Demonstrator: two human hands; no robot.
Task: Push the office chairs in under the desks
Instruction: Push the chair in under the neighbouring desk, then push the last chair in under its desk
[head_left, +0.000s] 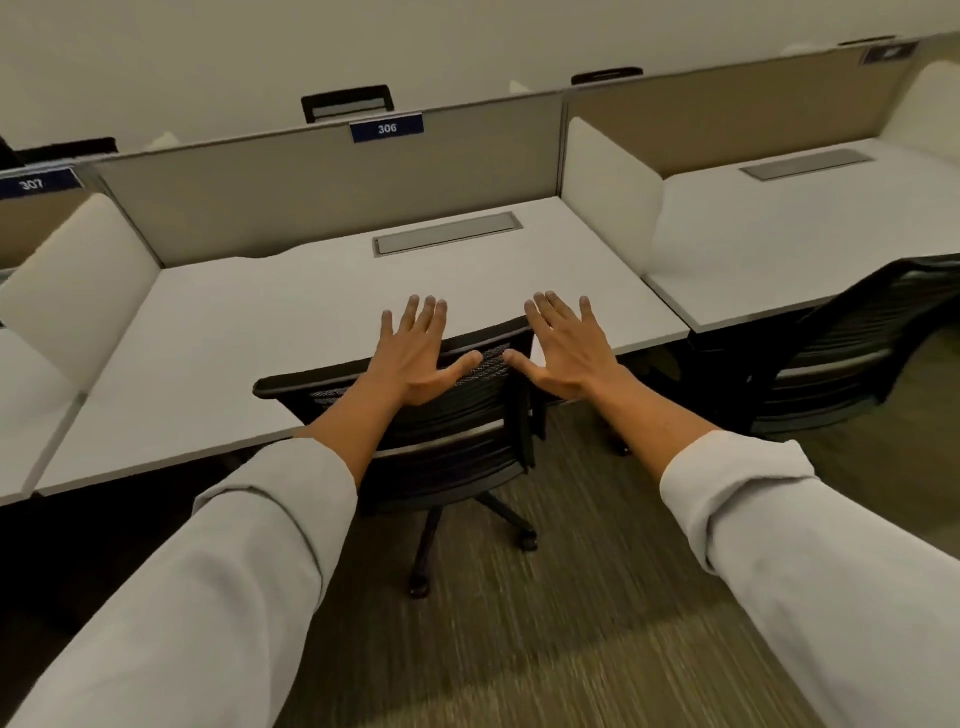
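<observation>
Head view looks down over two outstretched arms in pale grey sleeves toward a row of partitioned desks. Left hand (422, 358) has its grip fully spread, fingers straight and fanned, thumb angled toward 3 o'clock; it sits over the top edge of the black mesh office chair (447, 415), though whether the palm actually touches the backrest or hovers just above it cannot be told. Right hand (563, 353) is likewise flat and wide open, thumb pointing toward 9 o'clock, at the chair's right upper corner; contact there is also unclear. Neither grip has hold of anything.

That chair stands at the picture's centre, its backrest top level with the front edge of the middle tabletop (270, 332), its seat hidden from here, and its wheeled base (472, 535) out on the striped carpet (571, 597) toward 6 o'clock. The backrest is turned slightly, its right edge facing the camera.

At 12 o'clock from the hands, a grey cable cover (448, 234) lies set into the tabletop, and a blue label reading 306 (387, 128) sits on the partition (322, 187) behind. A second label, 307 (32, 183), shows at 10 o'clock. At 3 o'clock a second black chair (852, 343) leans at an angle by the neighbouring desk (810, 234), its back close to that front edge.
</observation>
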